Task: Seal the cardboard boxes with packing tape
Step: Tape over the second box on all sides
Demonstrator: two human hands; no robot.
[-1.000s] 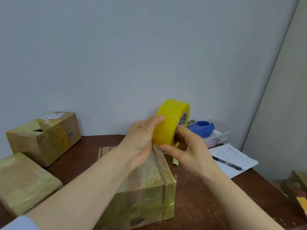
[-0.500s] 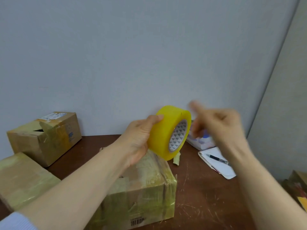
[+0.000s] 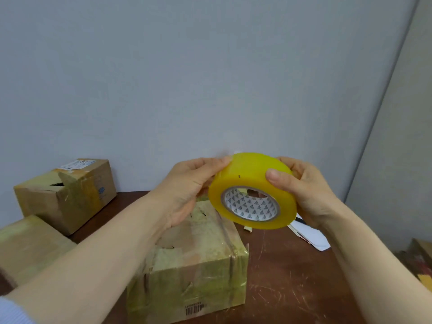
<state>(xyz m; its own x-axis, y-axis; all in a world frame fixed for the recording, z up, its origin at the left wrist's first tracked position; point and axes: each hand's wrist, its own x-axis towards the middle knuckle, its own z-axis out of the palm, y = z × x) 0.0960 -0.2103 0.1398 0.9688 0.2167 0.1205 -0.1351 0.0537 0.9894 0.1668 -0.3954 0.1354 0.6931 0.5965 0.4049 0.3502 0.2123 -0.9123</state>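
The right hand [image 3: 311,195] is back on the roll [image 3: 243,176]: half a second ago it was off it and blurred in the air, leaving the left hand [image 3: 187,188] to hold the tape alone. Now its thumb [image 3: 274,177] presses on the yellow outer face and its fingers curl round the far side, so it grips the roll's right edge. The left hand grips the opposite edge, as it did in both earlier views. Between them the roll has been tipped: a second ago its core faced right, now the patterned core opening faces toward the camera and down. It is held in the air above the far end of the box [image 3: 201,260], not touching it. No loose strip of tape shows anywhere on the roll, so the turning and re-gripping most likely means the person is hunting for the free end; pulling and laying tape has not begun. The box beneath already carries glossy tape across its top and down its front, and it sits on the table [image 3: 292,284]. To the left stand two more boxes: a back box [image 3: 63,195] with a gap in its top seam and a near box [image 3: 28,246], blurred. Paper [image 3: 313,239] lies under the right wrist.
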